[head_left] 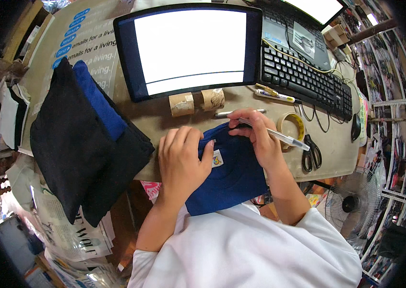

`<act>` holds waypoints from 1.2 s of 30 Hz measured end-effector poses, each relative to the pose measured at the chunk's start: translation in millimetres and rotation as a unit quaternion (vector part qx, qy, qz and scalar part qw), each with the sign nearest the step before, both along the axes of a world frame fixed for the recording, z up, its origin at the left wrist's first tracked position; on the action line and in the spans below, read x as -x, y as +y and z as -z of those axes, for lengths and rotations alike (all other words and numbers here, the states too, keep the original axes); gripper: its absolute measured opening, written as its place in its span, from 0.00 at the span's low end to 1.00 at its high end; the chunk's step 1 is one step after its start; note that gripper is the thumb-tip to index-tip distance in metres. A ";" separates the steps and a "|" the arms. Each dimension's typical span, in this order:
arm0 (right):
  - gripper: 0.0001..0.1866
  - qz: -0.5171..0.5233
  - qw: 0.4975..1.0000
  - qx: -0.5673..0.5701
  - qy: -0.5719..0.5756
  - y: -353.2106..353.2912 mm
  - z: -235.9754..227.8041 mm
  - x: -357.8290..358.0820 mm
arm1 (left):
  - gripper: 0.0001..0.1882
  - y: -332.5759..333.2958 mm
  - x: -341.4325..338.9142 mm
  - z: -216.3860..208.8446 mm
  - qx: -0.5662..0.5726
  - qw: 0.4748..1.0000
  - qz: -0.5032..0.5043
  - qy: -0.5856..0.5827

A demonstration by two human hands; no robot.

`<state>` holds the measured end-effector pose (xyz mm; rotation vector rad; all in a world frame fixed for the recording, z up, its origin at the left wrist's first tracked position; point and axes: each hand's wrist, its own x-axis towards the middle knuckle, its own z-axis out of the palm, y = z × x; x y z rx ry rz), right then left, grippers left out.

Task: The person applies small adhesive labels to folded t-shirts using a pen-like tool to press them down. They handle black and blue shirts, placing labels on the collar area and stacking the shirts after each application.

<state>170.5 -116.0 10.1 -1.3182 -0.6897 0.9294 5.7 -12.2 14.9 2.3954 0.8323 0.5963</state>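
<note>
A folded dark blue garment [239, 170] lies over the desk's near edge in front of me, partly hanging toward my lap. A small white label [217, 158] with a coloured mark shows on it. My left hand [181, 158] grips the garment's upper left edge, with the thumb on top near the label. My right hand [260, 137] holds a clear pen [287, 139] that slants down to the right. Its fingertips also meet the garment's top edge.
Black and blue folded clothes [88, 144] hang over the desk at left. A monitor [188, 53] stands ahead, above cardboard rolls [181, 104]. A tape roll [292, 128], scissors [312, 153], keyboard [308, 79] and mouse [355, 127] lie right. A fan [352, 204] stands below.
</note>
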 end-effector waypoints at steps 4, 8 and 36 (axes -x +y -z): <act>0.13 -0.002 0.997 0.027 -0.069 8.5 -24.2 20.5 | 0.11 4.3 -3.5 0.3 0.022 1.000 0.009 0.005; 0.09 0.019 0.997 -0.038 0.063 21.0 -13.9 32.9 | 0.12 9.4 -1.5 0.8 0.070 0.997 0.025 -0.006; 0.13 0.057 0.944 -0.034 -0.324 20.1 10.9 26.9 | 0.12 10.4 14.1 28.6 0.153 0.980 0.025 -0.122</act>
